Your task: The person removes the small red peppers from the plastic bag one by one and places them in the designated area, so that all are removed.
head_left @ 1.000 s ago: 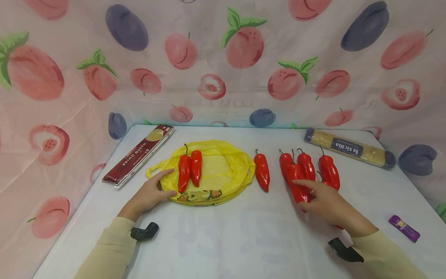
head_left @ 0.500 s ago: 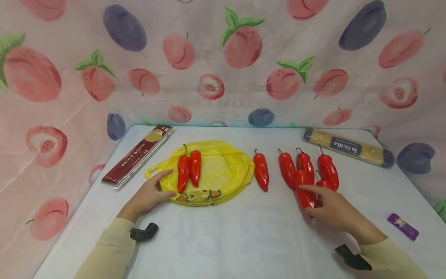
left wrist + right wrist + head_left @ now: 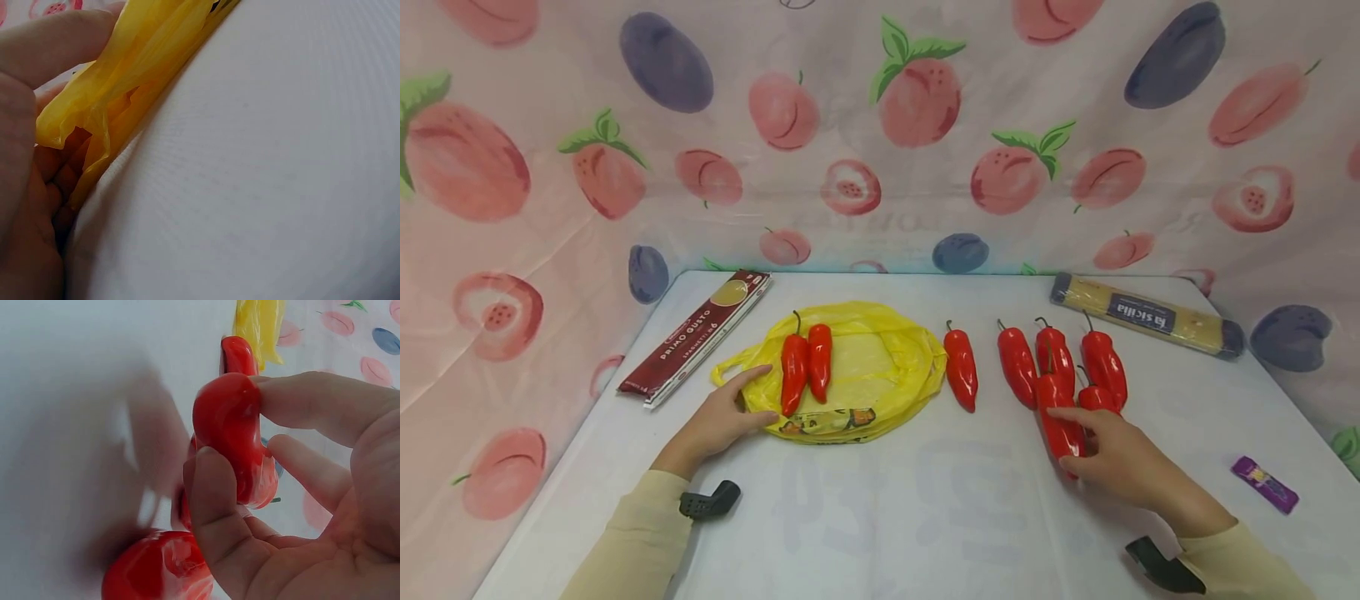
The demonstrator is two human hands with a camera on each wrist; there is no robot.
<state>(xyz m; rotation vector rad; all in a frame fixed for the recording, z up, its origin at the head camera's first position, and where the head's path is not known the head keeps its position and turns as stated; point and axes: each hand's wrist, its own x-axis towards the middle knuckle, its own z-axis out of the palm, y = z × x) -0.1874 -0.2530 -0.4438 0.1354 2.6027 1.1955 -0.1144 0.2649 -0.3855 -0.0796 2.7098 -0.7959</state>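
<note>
My left hand (image 3: 722,421) holds the left edge of a yellow plastic bag (image 3: 917,362); in the left wrist view the bag's folds (image 3: 134,69) lie between thumb and fingers. On the flattened bag are two red peppers, a longer one (image 3: 793,375) and a shorter one (image 3: 820,362). With thumb and fingertips, my right hand (image 3: 1123,462) grips a red pepper (image 3: 1060,425), its rounded end (image 3: 228,412) toward the right wrist camera. Behind it several similar peppers (image 3: 1103,367) lie in a group. Below it in that camera sits another pepper (image 3: 156,569).
A single red pepper (image 3: 961,367) lies at the bag's right edge. A dark red spaghetti packet (image 3: 692,337) lies back left, a clear pasta packet (image 3: 1150,315) back right. A small purple wrapped bar (image 3: 1265,483) is at the right. A fruit-print cloth (image 3: 910,200) hangs behind the table.
My right hand has shifted right and toward me with the gripped pepper, uncovering more of the pepper behind it on the left. My left hand and the bag stay in place.
</note>
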